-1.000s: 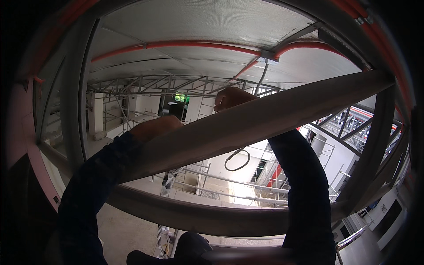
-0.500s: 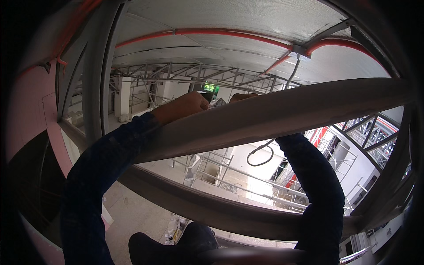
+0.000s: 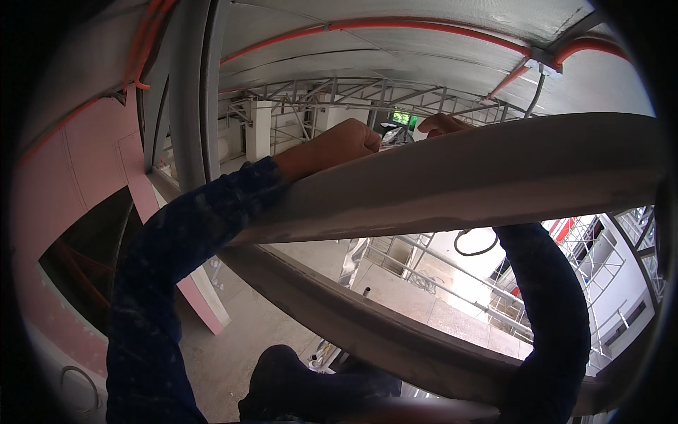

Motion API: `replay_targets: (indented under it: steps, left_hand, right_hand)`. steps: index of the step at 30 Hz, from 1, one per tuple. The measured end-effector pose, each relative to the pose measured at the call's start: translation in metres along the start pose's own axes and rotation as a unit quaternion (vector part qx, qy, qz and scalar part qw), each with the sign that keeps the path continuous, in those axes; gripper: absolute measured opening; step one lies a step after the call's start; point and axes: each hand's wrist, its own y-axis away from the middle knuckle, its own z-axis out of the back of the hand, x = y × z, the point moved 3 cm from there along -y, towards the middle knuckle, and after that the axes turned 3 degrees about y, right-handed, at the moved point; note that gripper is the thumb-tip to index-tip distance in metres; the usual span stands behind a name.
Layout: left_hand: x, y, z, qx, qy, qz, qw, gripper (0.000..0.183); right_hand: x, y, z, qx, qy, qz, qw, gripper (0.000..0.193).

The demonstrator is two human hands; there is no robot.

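A long grey metal beam [image 3: 459, 184] crosses in front of me, slanting up to the right. My left hand [image 3: 346, 145] is over its far side, the forearm against the top edge. Its fingers are curled closed, and whatever they hold is hidden. My right hand [image 3: 443, 126] shows just above the beam's top edge, its forearm passing behind the beam. The visible fingers point left and look parted, with nothing seen in them; the rest is hidden. Between the hands, beyond the beam, is a small silvery and dark shape [image 3: 397, 136] that I cannot make out.
A second grey beam [image 3: 367, 321] runs lower, before my legs [image 3: 304, 385]. At left stand a grey post [image 3: 189, 92] and a pink panel [image 3: 78, 169] with a dark opening. Orange conduit [image 3: 395, 22] follows the ceiling. Scaffolding [image 3: 452, 283] and a floor [image 3: 244, 353] lie far below.
The view has shifted left, so things sit further right in it. My right hand's fingers look more stretched out than before. My left hand stays closed beyond the beam.
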Motion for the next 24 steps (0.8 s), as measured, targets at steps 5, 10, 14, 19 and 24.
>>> replay_targets:
  steps: [5,10,14,19,24]
  left_hand:
    - [-0.013,0.006,0.005,-0.021,-0.049,-0.002,0.999,0.027]
    - [-0.047,0.032,0.006,-0.031,-0.078,-0.060,0.995,0.026]
    - [-0.055,0.035,0.003,-0.015,-0.030,-0.041,0.999,0.030]
    - [-0.043,0.018,0.004,-0.077,0.122,0.069,0.987,0.032]
    - [-0.035,0.019,0.015,-0.193,0.261,0.022,0.946,0.040]
  right_hand:
    - [0.004,0.012,0.009,0.015,-0.069,-0.026,0.997,0.029]
    - [0.001,0.018,0.013,0.039,-0.127,-0.041,0.990,0.029]
    - [-0.002,0.021,0.012,0.060,-0.165,-0.050,0.983,0.029]
    - [-0.006,0.019,0.010,0.089,-0.214,-0.066,0.971,0.030]
    - [-0.011,0.013,0.001,0.131,-0.285,-0.086,0.946,0.031]
